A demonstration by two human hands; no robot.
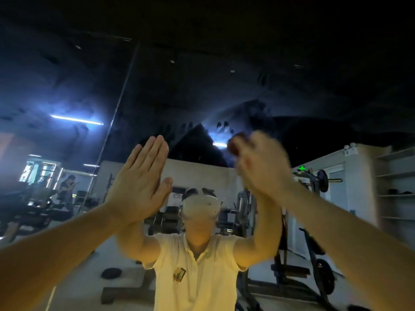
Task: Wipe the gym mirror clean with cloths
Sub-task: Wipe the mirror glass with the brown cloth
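The gym mirror (224,90) fills the whole view; its upper glass is smudged with streaks and finger marks. My left hand (140,179) is raised with straight fingers, flat against the glass at the middle left. My right hand (261,163) is blurred with motion at the middle right and grips a small dark reddish cloth (235,143) that sticks out above the fingers, up against the mirror. My own reflection in a pale shirt and a white headset shows between my arms.
A vertical seam (116,111) splits the mirror panels to the left of my left hand. The glass reflects the gym: a weight rack with a barbell (318,178) at right, shelves at far right, benches and another person at far left.
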